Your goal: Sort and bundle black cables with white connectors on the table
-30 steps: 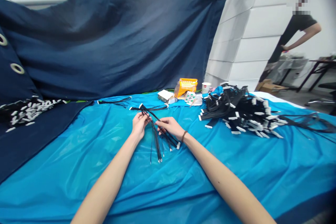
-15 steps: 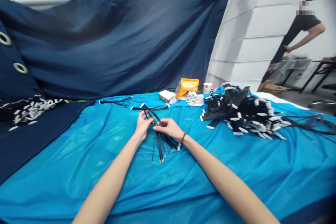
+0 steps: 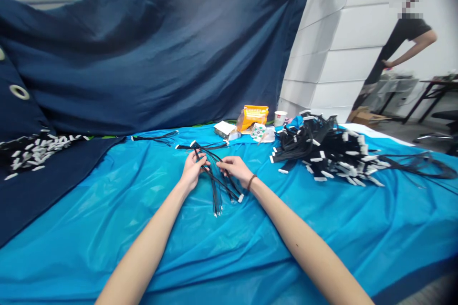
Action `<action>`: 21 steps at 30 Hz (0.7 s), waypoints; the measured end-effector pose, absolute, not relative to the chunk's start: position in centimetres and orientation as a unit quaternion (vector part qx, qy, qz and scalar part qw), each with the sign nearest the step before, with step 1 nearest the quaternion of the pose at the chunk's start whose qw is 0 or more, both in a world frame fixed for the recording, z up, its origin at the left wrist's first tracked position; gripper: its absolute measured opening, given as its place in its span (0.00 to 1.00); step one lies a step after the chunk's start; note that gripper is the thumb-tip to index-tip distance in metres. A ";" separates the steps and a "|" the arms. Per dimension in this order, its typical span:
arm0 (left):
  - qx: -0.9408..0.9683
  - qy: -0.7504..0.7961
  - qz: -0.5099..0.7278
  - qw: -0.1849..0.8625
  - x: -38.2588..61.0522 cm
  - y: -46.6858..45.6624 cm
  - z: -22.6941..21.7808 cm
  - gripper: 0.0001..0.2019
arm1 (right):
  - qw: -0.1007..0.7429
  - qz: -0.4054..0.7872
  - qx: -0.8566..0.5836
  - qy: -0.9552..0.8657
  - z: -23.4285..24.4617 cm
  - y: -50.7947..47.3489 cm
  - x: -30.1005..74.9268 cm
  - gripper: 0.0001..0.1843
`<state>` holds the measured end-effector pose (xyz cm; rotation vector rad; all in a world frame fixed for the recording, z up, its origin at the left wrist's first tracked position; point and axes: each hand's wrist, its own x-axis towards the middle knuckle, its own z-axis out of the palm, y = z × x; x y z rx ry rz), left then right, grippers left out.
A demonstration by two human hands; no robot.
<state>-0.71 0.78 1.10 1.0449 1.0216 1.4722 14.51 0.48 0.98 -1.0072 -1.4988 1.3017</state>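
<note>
A wire harness [image 3: 215,186] of thin black wires hangs between my hands above the blue sheet, a white connector at its top and bare wire ends fanned out below. My left hand [image 3: 193,170] is closed on it near the upper connector. My right hand [image 3: 236,170] pinches some of its black wires, with another white connector [image 3: 241,198] below the fingers. Just behind, a second harness [image 3: 184,147] lies flat on the sheet. Farther back to the left lies another harness [image 3: 153,138].
A large heap of black cables with white connectors [image 3: 325,152] lies to the right, a similar pile [image 3: 34,152] to the left. An orange pouch [image 3: 255,116], a small box [image 3: 225,128] and a paper cup [image 3: 280,118] stand at the back. A person [image 3: 411,40] stands far right.
My right hand has drawn slightly away from my left, and the wires between them have spread apart. The view has shifted a little to the right.
</note>
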 end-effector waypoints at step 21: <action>0.498 0.468 0.573 0.453 -0.8 1.0 0.6 0.12 | 0.389 0.644 -0.332 -0.570 1.4 -0.2 14.2 0.08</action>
